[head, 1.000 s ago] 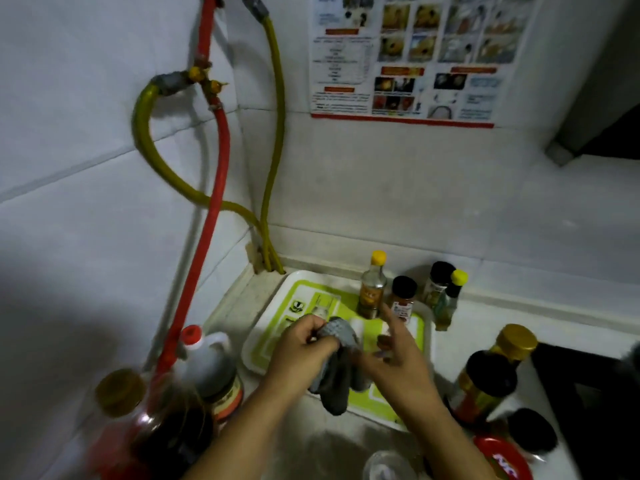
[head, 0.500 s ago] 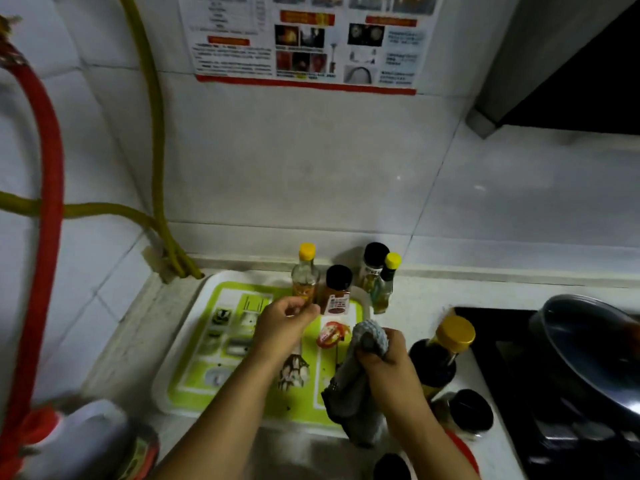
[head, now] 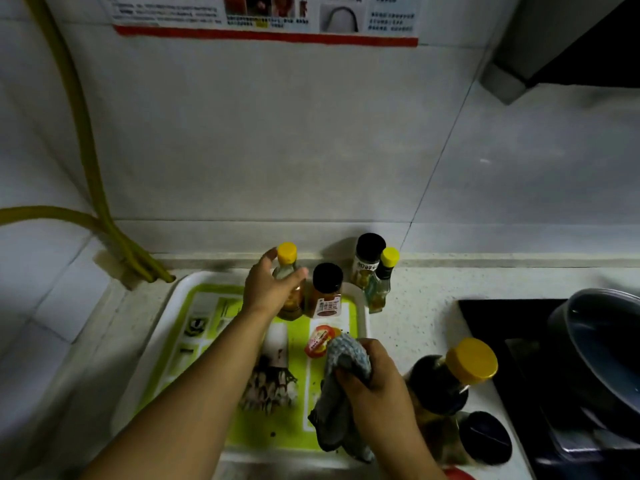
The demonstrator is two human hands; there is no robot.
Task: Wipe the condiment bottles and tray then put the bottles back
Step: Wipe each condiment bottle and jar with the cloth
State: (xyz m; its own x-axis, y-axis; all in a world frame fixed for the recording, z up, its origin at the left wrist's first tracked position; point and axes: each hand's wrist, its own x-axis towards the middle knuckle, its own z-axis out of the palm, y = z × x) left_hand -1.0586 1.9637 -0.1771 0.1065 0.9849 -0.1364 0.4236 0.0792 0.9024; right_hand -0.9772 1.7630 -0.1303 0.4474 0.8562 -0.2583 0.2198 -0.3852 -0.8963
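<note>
A white and lime-green tray [head: 207,341] lies on the counter. At its far end stand a yellow-capped bottle [head: 287,258] and a black-capped jar [head: 325,289]. My left hand [head: 270,289] reaches round the yellow-capped bottle, fingers spread on both sides of it; whether they grip it is unclear. My right hand [head: 374,379] grips a grey cloth [head: 336,403] over the tray's near right part. A small red sachet [head: 320,341] lies on the tray beside the cloth.
Off the tray at the back right stand a black-capped jar [head: 369,258] and a small yellow-capped bottle [head: 381,282]. A big dark bottle with a yellow cap [head: 450,379] and a black lid [head: 485,438] sit at the right. A pan [head: 602,348] sits on the stove. Yellow hoses [head: 86,174] run down the left wall.
My left hand has reached forward from over the tray's middle to the yellow-capped bottle. The cloth passed earlier from both hands to my right hand, which stays near the tray's right edge.
</note>
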